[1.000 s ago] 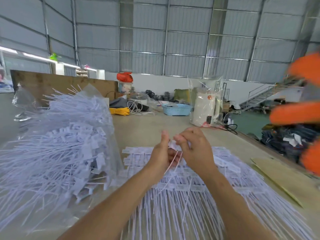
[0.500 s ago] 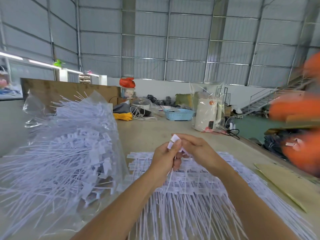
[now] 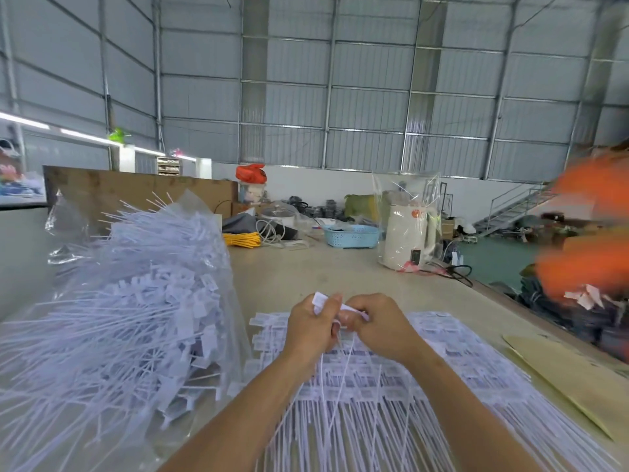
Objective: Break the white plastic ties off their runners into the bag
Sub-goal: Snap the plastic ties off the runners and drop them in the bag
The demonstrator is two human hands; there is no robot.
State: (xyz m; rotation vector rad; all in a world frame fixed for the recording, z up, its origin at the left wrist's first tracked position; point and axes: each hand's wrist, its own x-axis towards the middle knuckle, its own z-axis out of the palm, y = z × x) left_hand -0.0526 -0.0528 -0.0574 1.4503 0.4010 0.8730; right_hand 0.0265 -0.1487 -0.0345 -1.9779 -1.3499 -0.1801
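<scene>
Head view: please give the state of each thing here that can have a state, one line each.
Left hand: grips white plastic ties.
Right hand: pinches the same ties.
Clear plastic bag: open, heaped with loose ties.
White tie sheets on the table: lying flat, still joined.
Blue plastic basket: upright.
White kettle in clear wrap: upright, wrapped.

text: none legible | tie tags (image 3: pixel 391 373): print blurred
</scene>
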